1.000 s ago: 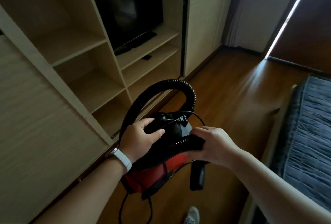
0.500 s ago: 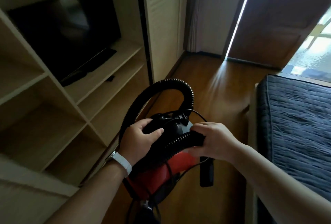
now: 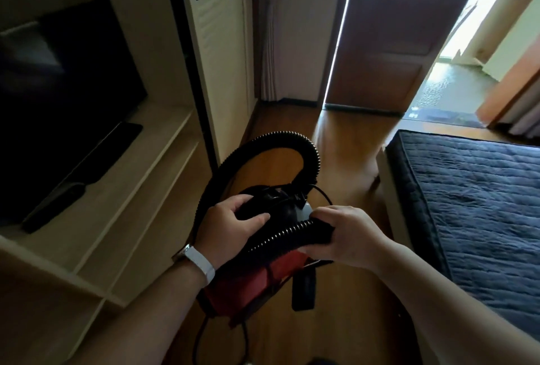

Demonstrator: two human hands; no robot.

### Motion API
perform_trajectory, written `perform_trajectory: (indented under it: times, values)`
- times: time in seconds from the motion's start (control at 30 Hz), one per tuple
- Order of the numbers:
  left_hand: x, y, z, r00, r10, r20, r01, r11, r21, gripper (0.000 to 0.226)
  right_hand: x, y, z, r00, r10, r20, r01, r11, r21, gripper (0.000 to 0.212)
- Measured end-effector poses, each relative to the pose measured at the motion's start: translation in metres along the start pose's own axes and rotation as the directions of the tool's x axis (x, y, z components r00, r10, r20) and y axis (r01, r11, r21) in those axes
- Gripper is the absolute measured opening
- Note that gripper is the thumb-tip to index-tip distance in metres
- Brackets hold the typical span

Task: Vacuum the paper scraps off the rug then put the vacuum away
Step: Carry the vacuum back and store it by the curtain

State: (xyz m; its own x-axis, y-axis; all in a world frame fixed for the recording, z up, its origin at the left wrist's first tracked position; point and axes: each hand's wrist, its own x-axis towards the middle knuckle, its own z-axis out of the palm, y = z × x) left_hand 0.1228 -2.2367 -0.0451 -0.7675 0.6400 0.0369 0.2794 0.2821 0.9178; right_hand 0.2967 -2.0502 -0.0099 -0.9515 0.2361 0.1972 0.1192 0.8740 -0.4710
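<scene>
Swinging from the shelves (image 3: 152, 142) toward the door (image 3: 388, 52) since the earlier frame, the view keeps the vacuum (image 3: 251, 280) at lower centre, left hand (image 3: 230, 227) gripping its black top, right hand (image 3: 344, 236) clamping the hose (image 3: 277, 237); carrying seems in hand, and next needs a steady set-down.

A home bedroom: quilted bed (image 3: 473, 204), television (image 3: 58, 95) on built-in shelving (image 3: 140, 166), wooden floor (image 3: 344, 142), door (image 3: 388, 37).

Red vacuum (image 3: 251, 283): one. Ribbed hose (image 3: 309, 151): one. Hands: two, left hand (image 3: 230, 224), right hand (image 3: 347, 236). White wristband (image 3: 201, 262): one. Television (image 3: 64, 87): one. Wooden door (image 3: 385, 43): one. Quilted mattress (image 3: 473, 204): one.
</scene>
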Motion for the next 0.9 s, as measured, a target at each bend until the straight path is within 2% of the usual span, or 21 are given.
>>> perform_trajectory:
  times: [0.07,0.27,0.4,0.47,0.53,0.7,0.9]
  values:
    - [0.025,-0.001,-0.006,1.000,0.022,0.018,-0.022,1.000,-0.022,0.037,0.023,0.004,-0.001,1.000,0.017,-0.017,-0.017,1.000,0.012,0.041]
    - [0.098,-0.009,-0.001,1.000,0.009,0.015,-0.009,1.000,-0.028,0.046,0.083,0.043,0.002,1.000,0.018,-0.024,-0.018,1.000,-0.020,0.049]
    - [0.156,-0.012,0.015,0.999,0.009,0.046,-0.009,1.000,-0.010,0.027,0.130,0.089,0.005,1.000,0.022,-0.019,-0.021,0.999,0.042,0.040]
    - [0.192,-0.013,0.027,0.998,0.008,0.060,-0.008,1.000,0.004,0.024,0.156,0.114,0.003,1.000,0.010,-0.026,-0.008,0.996,0.093,0.046]
    - [0.230,-0.011,0.042,0.998,0.005,0.067,-0.006,1.000,0.018,0.024,0.182,0.143,-0.002,0.999,0.015,-0.028,-0.012,0.994,0.112,0.051]
    - [0.321,0.006,0.084,0.997,0.012,0.075,-0.016,0.998,0.055,0.029,0.235,0.226,-0.024,0.999,0.042,-0.007,-0.041,0.994,0.100,0.039]
    - [0.416,0.038,0.114,0.997,0.023,0.076,-0.024,1.000,0.011,0.034,0.306,0.295,-0.066,0.997,0.036,-0.069,-0.033,0.998,0.045,0.044]
